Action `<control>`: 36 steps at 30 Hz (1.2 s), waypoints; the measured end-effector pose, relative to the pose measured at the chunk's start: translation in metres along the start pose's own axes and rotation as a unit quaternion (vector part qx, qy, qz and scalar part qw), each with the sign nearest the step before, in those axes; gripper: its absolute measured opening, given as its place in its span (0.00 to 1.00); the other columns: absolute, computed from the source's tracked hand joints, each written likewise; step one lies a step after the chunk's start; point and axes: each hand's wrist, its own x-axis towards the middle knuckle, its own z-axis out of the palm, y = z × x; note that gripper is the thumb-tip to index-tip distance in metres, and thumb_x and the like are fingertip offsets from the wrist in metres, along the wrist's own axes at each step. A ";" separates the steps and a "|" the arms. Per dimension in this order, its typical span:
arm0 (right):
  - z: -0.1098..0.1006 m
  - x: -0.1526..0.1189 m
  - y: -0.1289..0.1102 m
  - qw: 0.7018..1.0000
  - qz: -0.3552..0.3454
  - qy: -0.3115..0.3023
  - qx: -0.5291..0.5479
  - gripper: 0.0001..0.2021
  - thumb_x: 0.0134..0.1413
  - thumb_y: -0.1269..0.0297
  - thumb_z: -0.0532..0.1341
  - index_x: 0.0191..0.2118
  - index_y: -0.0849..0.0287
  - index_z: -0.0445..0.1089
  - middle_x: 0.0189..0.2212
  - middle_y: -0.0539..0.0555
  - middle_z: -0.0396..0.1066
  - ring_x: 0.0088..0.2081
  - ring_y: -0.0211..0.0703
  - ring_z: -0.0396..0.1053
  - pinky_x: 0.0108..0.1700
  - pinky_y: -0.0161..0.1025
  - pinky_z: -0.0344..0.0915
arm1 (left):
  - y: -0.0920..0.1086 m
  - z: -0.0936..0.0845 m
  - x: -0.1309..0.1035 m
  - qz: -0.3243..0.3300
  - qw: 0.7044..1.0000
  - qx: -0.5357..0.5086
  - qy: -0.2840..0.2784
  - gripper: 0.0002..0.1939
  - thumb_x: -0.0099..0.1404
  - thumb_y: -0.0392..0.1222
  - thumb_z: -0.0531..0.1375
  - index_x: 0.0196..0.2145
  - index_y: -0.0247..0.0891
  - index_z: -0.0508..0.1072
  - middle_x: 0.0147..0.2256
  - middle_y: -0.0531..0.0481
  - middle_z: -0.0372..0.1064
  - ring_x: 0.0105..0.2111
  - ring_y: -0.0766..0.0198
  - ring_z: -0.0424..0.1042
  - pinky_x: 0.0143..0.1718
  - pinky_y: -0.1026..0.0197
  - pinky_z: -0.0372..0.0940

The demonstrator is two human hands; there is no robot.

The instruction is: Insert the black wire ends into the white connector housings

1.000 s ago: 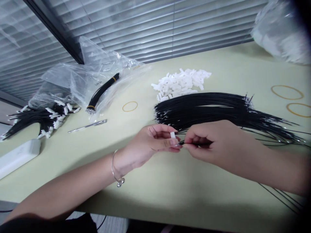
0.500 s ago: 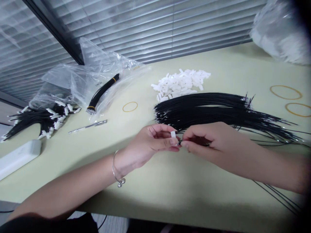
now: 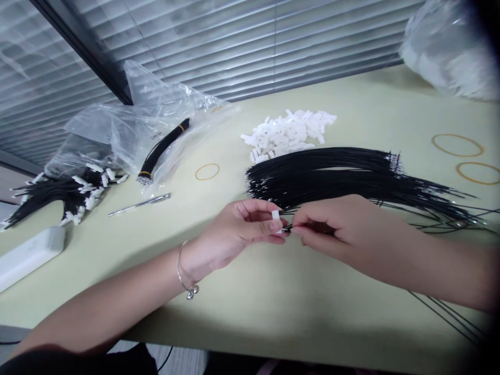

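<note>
Between thumb and fingers, my left hand (image 3: 246,224) pinches a small white plastic connector housing (image 3: 276,215). My right hand (image 3: 339,224) is closed on thin black wires (image 3: 288,228), their ends at the lower part of the housing. Whether the wire tips sit inside it is hidden by the left thumb. Trailing ends of black wires (image 3: 449,312) show below my right forearm. Just beyond both hands lies a thick bundle of loose black wires (image 3: 320,182) with shiny metal tips. A heap of white connector housings (image 3: 289,133) touches its far side.
Left on the table (image 3: 234,317) are wires with white connectors (image 3: 86,190), a white box-like object (image 3: 33,255) and a slim metallic pen-like tool (image 3: 139,204). A banded wire bundle (image 3: 164,150) lies on clear plastic bags (image 3: 133,120). Rubber bands (image 3: 207,171) and a filled plastic bag (image 3: 449,57) are also there.
The whole view has shifted slightly. Both hands keep their grips, and a little more of the wire ends shows beside the housing between the fingertips.
</note>
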 end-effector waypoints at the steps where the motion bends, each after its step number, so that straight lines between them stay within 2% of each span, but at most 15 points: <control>1: 0.000 0.000 0.000 1.000 -0.002 0.001 -0.002 0.12 0.58 0.65 0.55 0.23 0.57 0.65 0.17 0.45 0.61 0.20 0.34 0.54 0.22 0.34 0.48 | 0.000 0.000 0.000 0.000 1.000 0.007 -0.001 0.14 0.51 0.33 0.74 0.35 0.34 0.77 0.29 0.52 0.78 0.30 0.66 0.78 0.40 0.58 0.74; 8: -0.002 0.003 -0.004 0.999 0.007 -0.021 -0.023 0.10 0.54 0.66 0.56 0.23 0.56 0.67 0.16 0.46 0.62 0.19 0.34 0.55 0.20 0.35 0.45 | 0.000 0.001 0.001 -0.008 1.000 0.030 -0.003 0.16 0.49 0.33 0.75 0.35 0.33 0.76 0.28 0.51 0.77 0.29 0.66 0.77 0.39 0.58 0.74; 15: -0.003 0.003 -0.006 0.999 0.023 -0.025 0.003 0.08 0.50 0.66 0.57 0.22 0.56 0.65 0.16 0.44 0.62 0.18 0.33 0.56 0.20 0.34 0.49 | 0.001 0.002 0.000 -0.014 0.999 0.030 -0.003 0.16 0.49 0.33 0.75 0.34 0.33 0.77 0.28 0.50 0.78 0.29 0.66 0.77 0.37 0.60 0.74; 22: 0.000 0.003 -0.006 0.996 -0.036 -0.012 -0.080 0.11 0.53 0.70 0.55 0.22 0.58 0.67 0.19 0.47 0.65 0.21 0.34 0.58 0.24 0.36 0.47 | 0.000 -0.001 0.000 -0.020 0.999 0.047 -0.015 0.15 0.50 0.33 0.75 0.35 0.34 0.76 0.29 0.50 0.78 0.29 0.65 0.77 0.40 0.57 0.73; 27: 0.001 0.004 -0.004 0.997 -0.042 -0.005 -0.072 0.13 0.59 0.68 0.53 0.24 0.58 0.66 0.21 0.48 0.67 0.22 0.35 0.59 0.26 0.35 0.49 | -0.002 0.001 0.001 0.002 0.999 0.049 -0.007 0.16 0.50 0.34 0.75 0.35 0.33 0.76 0.29 0.51 0.77 0.30 0.65 0.77 0.39 0.59 0.73; 31: 0.000 0.003 -0.003 1.000 0.003 -0.008 -0.006 0.13 0.61 0.62 0.54 0.27 0.56 0.70 0.20 0.47 0.66 0.22 0.35 0.59 0.24 0.35 0.49 | -0.003 0.004 0.000 0.015 0.999 0.044 -0.001 0.16 0.49 0.35 0.75 0.34 0.33 0.76 0.28 0.52 0.77 0.29 0.67 0.77 0.38 0.61 0.73; 36: -0.003 0.000 -0.002 0.993 0.080 -0.043 0.082 0.08 0.55 0.61 0.58 0.28 0.55 0.71 0.20 0.46 0.65 0.21 0.36 0.59 0.22 0.34 0.51 | -0.003 0.004 -0.001 0.021 0.999 0.034 0.003 0.16 0.47 0.35 0.76 0.33 0.34 0.77 0.28 0.53 0.76 0.31 0.68 0.76 0.38 0.61 0.73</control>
